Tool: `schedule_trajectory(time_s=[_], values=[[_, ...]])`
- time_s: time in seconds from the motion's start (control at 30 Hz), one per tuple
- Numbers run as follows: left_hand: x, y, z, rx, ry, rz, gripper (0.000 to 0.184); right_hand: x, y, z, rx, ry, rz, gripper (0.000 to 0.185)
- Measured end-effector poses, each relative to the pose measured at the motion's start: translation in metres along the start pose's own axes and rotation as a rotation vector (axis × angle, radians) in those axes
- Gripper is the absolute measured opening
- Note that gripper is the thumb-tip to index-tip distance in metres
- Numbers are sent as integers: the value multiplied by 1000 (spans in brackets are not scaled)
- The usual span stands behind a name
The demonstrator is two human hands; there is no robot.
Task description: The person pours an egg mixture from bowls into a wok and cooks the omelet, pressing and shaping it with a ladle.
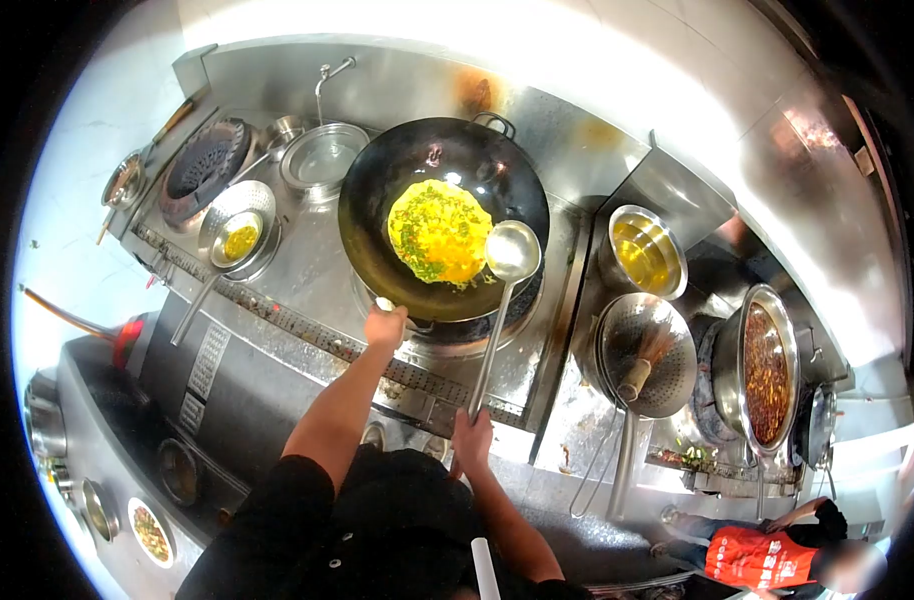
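Note:
A large black wok (367,225) sits on the stove with a yellow egg mixture flecked with green (432,225) in it. My left hand (385,325) is closed round the wok's near handle, with something white showing at the fingers. Below the wok's right side, my right hand (472,440) grips the long handle of a metal ladle (513,251). The ladle's bowl is over the wok's right part, at the right edge of the egg.
A perforated strainer (217,215) rests at the left, near a lidded pot (324,160). To the right stand an oil pot (642,255), strainers (677,375) and a basin of dark red food (767,375). Another person in a red apron (762,558) is at bottom right.

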State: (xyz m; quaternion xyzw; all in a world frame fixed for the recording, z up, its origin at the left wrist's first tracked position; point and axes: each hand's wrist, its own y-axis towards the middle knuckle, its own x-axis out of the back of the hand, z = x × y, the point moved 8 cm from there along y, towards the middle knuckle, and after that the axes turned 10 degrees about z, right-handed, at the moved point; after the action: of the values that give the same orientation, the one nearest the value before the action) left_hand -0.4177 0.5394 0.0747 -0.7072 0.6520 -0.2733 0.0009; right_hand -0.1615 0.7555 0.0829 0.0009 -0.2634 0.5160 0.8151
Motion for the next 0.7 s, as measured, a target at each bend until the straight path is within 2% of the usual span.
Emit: schedule_trajectory(time_s=[0.13, 0.23, 0.33, 0.4, 0.43, 0.47, 0.5, 0.53, 0.63, 0.7], values=[[10, -18, -22, 64, 58, -2, 58, -1, 0, 4, -35, 58, 53, 28], [6, -13, -11, 99, 41, 34, 61, 0, 2, 5, -20, 27, 49, 28], [-12, 3, 19, 234, -67, 92, 39, 3, 7, 9, 49, -36, 26, 28], [-29, -12, 10, 331, -371, 291, 25, 24, -3, 60, 61, -69, 38, 29], [-37, -19, 6, 377, -525, 392, 18, 22, 1, 51, 19, -54, 77, 30], [-45, -16, 3, 346, -631, 477, 10, 20, 8, 40, -20, -42, 115, 30], [-47, -13, 6, 358, -650, 466, 11, 20, 15, 30, -59, -31, 152, 31], [-46, -21, -1, 372, -670, 456, 11, 37, -1, 88, -136, -35, 194, 32], [-49, -27, -8, 296, -731, 411, 12, 49, 21, 79, 26, -186, 140, 37], [-47, -30, -6, 253, -717, 422, 12, 61, 29, 109, 15, -292, 183, 48]])
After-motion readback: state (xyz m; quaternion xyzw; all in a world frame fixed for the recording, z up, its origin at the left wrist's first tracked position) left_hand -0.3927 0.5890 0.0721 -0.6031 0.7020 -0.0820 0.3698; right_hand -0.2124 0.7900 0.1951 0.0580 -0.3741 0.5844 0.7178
